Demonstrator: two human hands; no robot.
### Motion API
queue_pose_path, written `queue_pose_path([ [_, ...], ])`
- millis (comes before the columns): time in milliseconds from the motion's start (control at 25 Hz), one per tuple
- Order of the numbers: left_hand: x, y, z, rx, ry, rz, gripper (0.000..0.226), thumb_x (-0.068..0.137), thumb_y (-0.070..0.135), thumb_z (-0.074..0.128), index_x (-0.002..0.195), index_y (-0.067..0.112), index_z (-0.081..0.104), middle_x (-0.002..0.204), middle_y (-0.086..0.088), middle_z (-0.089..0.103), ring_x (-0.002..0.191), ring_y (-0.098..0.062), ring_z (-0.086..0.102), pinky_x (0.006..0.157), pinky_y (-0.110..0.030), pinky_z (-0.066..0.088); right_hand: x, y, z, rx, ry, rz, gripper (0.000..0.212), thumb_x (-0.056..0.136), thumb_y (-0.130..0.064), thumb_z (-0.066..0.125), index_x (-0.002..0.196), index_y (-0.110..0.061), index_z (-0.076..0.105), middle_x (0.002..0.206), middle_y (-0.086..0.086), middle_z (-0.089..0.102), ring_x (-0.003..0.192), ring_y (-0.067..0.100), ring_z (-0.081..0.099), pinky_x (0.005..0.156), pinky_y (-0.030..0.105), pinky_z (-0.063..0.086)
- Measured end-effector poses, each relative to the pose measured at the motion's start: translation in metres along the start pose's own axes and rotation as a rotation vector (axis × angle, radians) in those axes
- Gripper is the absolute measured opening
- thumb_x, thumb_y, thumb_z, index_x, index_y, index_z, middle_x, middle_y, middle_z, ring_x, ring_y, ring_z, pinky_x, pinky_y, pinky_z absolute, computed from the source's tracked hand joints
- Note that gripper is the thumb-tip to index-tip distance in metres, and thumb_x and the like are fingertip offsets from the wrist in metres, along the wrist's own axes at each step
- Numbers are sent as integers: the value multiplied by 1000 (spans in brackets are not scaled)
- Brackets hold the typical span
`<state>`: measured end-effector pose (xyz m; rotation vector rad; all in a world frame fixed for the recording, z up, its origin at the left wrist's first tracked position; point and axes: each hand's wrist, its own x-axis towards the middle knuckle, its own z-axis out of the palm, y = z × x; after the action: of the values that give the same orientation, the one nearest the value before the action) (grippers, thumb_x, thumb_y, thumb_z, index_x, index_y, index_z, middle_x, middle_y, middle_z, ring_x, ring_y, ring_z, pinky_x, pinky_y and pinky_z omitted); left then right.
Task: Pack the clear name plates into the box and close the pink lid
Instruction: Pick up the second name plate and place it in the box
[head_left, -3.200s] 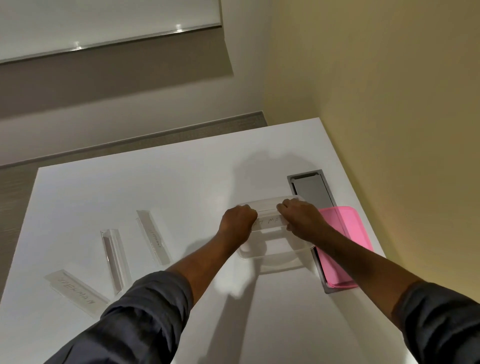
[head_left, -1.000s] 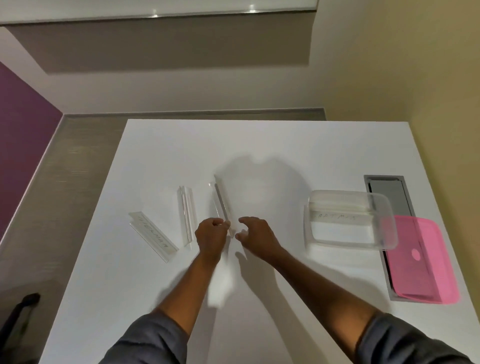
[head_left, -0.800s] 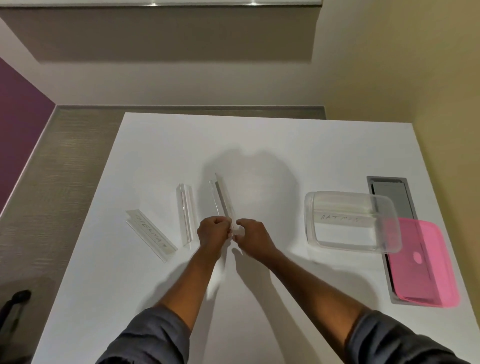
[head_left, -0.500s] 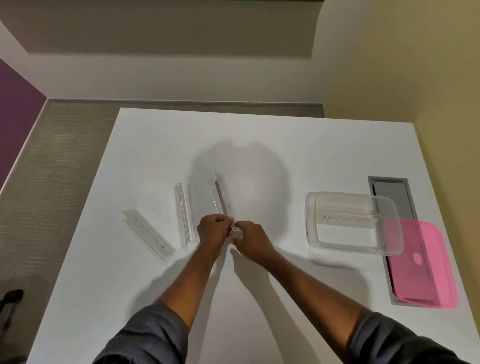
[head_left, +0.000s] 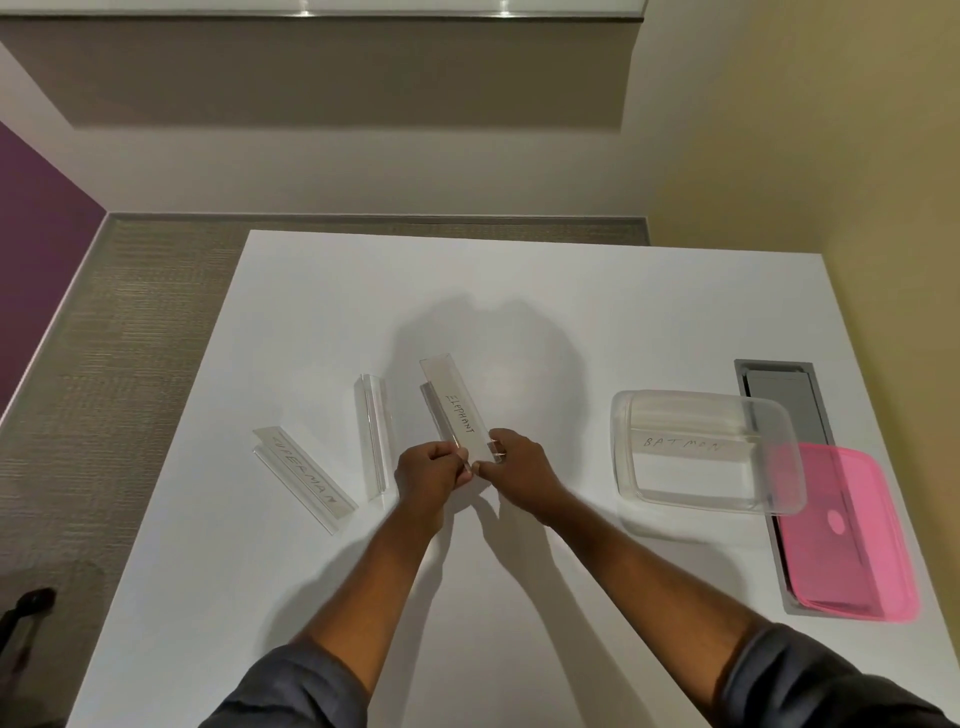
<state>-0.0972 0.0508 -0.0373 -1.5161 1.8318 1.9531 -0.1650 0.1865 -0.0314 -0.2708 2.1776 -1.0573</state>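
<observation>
A clear name plate marked ELEPHANT (head_left: 457, 410) is tilted up off the white table (head_left: 519, 291), with my left hand (head_left: 431, 473) and my right hand (head_left: 514, 467) both pinching its near end. Left of it a second clear plate (head_left: 374, 441) lies on the table, and further left lies one marked SUPERMAN (head_left: 304, 478). The clear box (head_left: 623, 457) stands to the right with a plate marked BATMAN (head_left: 685, 444) inside. The pink lid (head_left: 857, 540) rests beside the box on its right, partly under the box's rim.
A grey metal cable hatch (head_left: 779, 395) is set into the table behind and under the pink lid. A yellow wall runs close along the table's right edge. Grey carpet lies beyond the left edge, with a dark object (head_left: 26, 608) at the bottom left.
Both hands closed on the near end of the ELEPHANT plate and turned it up, so its lettered face shows. Earlier they left the box, where the BATMAN plate stays.
</observation>
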Motion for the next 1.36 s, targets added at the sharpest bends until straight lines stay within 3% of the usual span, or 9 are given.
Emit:
queue_pose_path([
  [160, -12, -1, -1, -111, -81, -41, 9, 96, 2, 80, 100, 9, 83, 76, -2, 83, 70, -17, 83, 67, -23, 67, -2, -1, -14, 65, -21, 25, 56, 74, -27, 89, 126, -20, 68, 111, -4, 76, 101, 15, 72, 83, 28, 58],
  [280, -20, -3, 1, -165, -104, -85, 9, 95, 5, 82, 98, 14, 83, 86, -4, 85, 74, -19, 83, 70, -27, 68, -4, -1, -23, 76, -73, 51, 67, 68, -21, 94, 128, -19, 64, 116, -3, 74, 108, 19, 70, 92, 36, 62],
  [440, -33, -6, 5, -110, -130, -40, 12, 95, 11, 83, 91, 23, 82, 86, 1, 85, 86, -29, 84, 76, -32, 70, -16, -1, -30, 60, -65, 38, 71, 68, -17, 93, 130, -20, 59, 120, -2, 69, 110, 22, 67, 85, 30, 62],
  [560, -39, 1, 2, -114, -169, 32, 6, 96, 17, 83, 102, 18, 82, 96, -6, 86, 82, -26, 83, 76, -30, 70, -28, 2, -38, 42, -84, 36, 73, 69, -14, 91, 134, -21, 57, 124, -1, 67, 114, 24, 67, 87, 33, 65],
  [800, -26, 34, -19, -106, -144, 85, 39, 91, 9, 87, 125, -2, 71, 106, -21, 82, 85, -26, 79, 85, -37, 70, -55, 14, -64, -46, -159, 14, 68, 66, -15, 86, 129, -26, 63, 117, -10, 68, 107, 15, 66, 78, 25, 59],
  [960, -17, 50, -35, 108, -243, 143, 81, 79, 12, 97, 148, 11, 54, 124, -14, 70, 114, -37, 76, 101, -54, 65, -75, 22, -88, -104, -195, 7, 65, 67, -18, 82, 128, -30, 61, 113, -13, 68, 101, 11, 68, 76, 26, 62],
  [1080, -16, 63, -37, 214, -371, 124, 93, 72, 11, 101, 151, 21, 54, 127, -3, 62, 113, -27, 74, 96, -43, 66, -87, 23, -108, -180, -209, -21, 69, 67, -15, 78, 132, -28, 58, 115, -12, 67, 101, 12, 67, 78, 26, 60],
  [1200, -22, 77, -33, 482, -453, 258, 88, 67, 27, 105, 141, 37, 60, 130, 16, 65, 112, -13, 72, 83, -22, 63, -96, 27, -128, -247, -223, -50, 71, 68, -11, 75, 134, -26, 56, 114, -10, 67, 97, 12, 65, 74, 24, 55],
  [1360, -40, 96, -16, 917, -517, 458, 67, 63, 41, 103, 121, 45, 70, 117, 21, 72, 110, -7, 70, 84, -25, 59, -108, 36, -156, -279, -210, -54, 70, 68, -7, 74, 132, -28, 59, 108, -14, 65, 86, 2, 60, 64, 14, 45],
])
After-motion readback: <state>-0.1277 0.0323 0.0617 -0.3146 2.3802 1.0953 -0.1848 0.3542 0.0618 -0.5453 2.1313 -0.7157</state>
